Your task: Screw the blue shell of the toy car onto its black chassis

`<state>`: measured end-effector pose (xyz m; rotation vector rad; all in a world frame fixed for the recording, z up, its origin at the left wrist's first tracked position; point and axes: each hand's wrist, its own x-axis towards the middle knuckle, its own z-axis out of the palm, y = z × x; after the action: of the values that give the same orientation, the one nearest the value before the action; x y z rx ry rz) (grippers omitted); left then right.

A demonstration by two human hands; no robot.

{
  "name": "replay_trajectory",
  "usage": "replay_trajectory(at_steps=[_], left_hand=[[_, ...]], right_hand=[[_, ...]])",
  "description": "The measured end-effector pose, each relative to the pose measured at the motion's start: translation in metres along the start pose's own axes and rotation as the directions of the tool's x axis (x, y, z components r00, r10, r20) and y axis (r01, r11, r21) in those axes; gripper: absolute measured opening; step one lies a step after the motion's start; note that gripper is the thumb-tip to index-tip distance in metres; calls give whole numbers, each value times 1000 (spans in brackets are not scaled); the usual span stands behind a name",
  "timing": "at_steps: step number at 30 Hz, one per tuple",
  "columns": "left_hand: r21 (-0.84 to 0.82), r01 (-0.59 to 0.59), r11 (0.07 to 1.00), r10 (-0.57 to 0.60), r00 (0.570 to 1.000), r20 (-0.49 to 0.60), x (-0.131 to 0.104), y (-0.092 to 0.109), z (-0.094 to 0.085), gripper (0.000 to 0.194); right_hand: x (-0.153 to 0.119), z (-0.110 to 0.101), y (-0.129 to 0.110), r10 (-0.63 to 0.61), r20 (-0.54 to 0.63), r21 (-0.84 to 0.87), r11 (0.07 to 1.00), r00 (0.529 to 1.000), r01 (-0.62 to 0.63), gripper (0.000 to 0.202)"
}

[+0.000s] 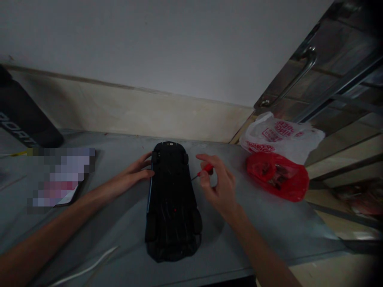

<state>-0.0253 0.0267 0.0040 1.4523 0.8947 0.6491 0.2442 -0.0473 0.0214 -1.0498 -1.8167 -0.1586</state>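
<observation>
A toy car (pixel 172 199) lies upside down on the grey surface, its black underside and wheels facing up. A small red dot shows on the underside. My left hand (pixel 140 169) holds the car's left side near the far wheel, with the thumb against the edge and some fingertips hidden behind it. In my right hand (pixel 220 185), to the right of the car, is a screwdriver (pixel 206 170) with a red handle, pinched between thumb and fingers. Its thin shaft points left at the car's right side; whether the tip touches is unclear.
A red plastic bag (pixel 278 177) and a white printed bag (pixel 283 133) lie at the right, near a metal grille (pixel 338 95). At the left are a blurred-out flat item (pixel 64 175) and a dark bottle-like object (pixel 26 113). A white cable (pixel 86 269) lies in front.
</observation>
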Motion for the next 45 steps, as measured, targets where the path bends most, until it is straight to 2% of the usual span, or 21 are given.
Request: replay_trajectory(at_steps=[2,6,8,12,18,24,29,35,41,45], left_hand=[[11,1,1000,-1,1000,-10,-1,1,0,83],[24,10,1000,-10,1000,-17,0,-2,-1,85],[11,5,1000,-5,1000,-18,1,-5,-2,86],[0,-27,1000,27,1000,10,2,-9,-4,81],[-23,-35,999,35,999,14,1,-6,-2,80],[-26,-42,999,42,999,16,0,-5,-1,81],[-9,-31,999,31,999,18,0,-3,0,81],[-1,-22,1000,22,1000,10,1,-7,-3,83],[-13,-46,999,47,999,28,2,-10,-3,81],[-39,-38,999,39,999,23,3,-10,-3,82]], right_hand=[[0,1,-1,-2,1,16,1000,1000,2,32],[1,3,-3,-24,-67,-8,1000,997,23,22],[1,2,-3,-13,-44,-2,1000,999,13,21],[-1,0,-1,48,24,32,998,999,-49,34],[-3,2,-1,110,-27,13,994,994,-110,25],[-3,2,-1,101,14,49,994,995,-102,34],[-5,4,0,145,-18,2,989,989,-145,23],[-2,1,-1,117,45,67,990,992,-120,33],[-4,3,-2,120,-14,17,993,993,-119,23],[-1,-1,-3,87,34,35,996,996,-88,25]])
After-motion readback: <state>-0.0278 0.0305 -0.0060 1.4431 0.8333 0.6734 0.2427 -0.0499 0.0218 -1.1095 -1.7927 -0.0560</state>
